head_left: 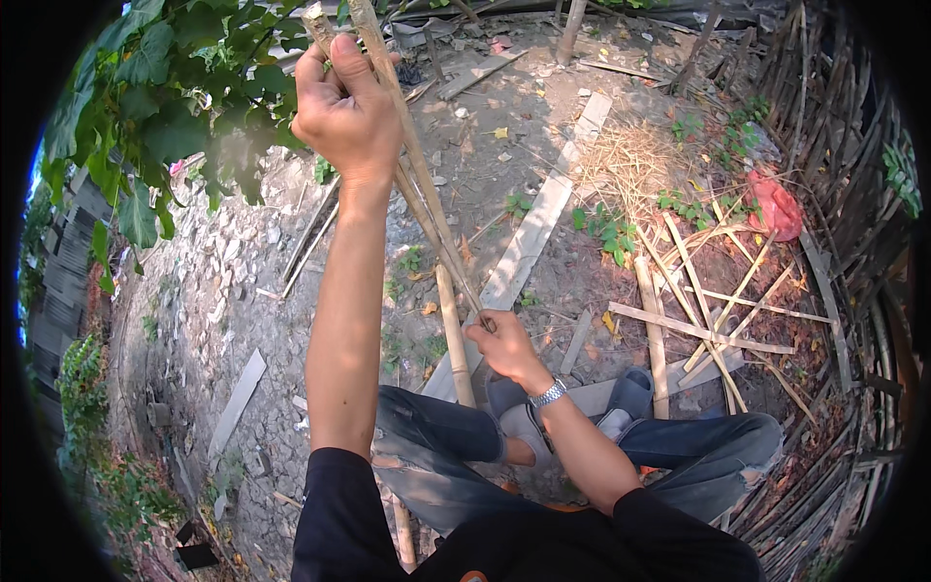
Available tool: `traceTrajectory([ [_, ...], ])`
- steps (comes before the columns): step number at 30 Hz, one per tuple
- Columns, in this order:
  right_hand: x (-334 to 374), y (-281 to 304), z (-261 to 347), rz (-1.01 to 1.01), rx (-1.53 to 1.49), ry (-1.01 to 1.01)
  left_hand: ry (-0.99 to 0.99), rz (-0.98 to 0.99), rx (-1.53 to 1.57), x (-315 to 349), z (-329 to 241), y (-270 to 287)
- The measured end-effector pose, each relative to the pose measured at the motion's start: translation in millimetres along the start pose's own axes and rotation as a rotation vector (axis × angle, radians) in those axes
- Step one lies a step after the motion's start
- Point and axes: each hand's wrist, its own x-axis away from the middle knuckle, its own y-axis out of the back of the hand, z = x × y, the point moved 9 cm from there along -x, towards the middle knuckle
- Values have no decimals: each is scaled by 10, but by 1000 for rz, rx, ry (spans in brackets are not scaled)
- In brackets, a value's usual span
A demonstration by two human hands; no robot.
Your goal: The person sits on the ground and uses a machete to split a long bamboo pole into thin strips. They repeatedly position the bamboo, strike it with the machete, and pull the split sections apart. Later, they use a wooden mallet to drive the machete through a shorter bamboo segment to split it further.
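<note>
My left hand (349, 112) is raised at the upper left, its fingers wrapped round a wooden stick (317, 21) whose cut end shows above the fist. A second long, pale stick (415, 155) runs close beside it, against or just behind that hand. The two slant down together and meet at my right hand (502, 345), which is closed on their narrow lower ends in front of my knees. Whether they are two sticks or halves of one split pole, I cannot tell. A thicker round pole (452, 330) lies below, passing under my leg.
Cut strips of wood (713, 335) lie crossed at the right, near dry straw (635, 160) and a red plastic bag (774, 206). A long board (543, 213) rests on the ground. Leafy branches (165, 97) hang at the upper left. A stick fence (824, 116) borders the right.
</note>
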Motion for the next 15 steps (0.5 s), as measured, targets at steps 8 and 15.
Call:
traceTrajectory([
  [8, 274, 186, 774, -314, 389, 555, -3, 9, 82, 26, 22, 34],
  [15, 100, 190, -1092, -325, 421, 235, -32, 101, 134, 146, -293, 60],
])
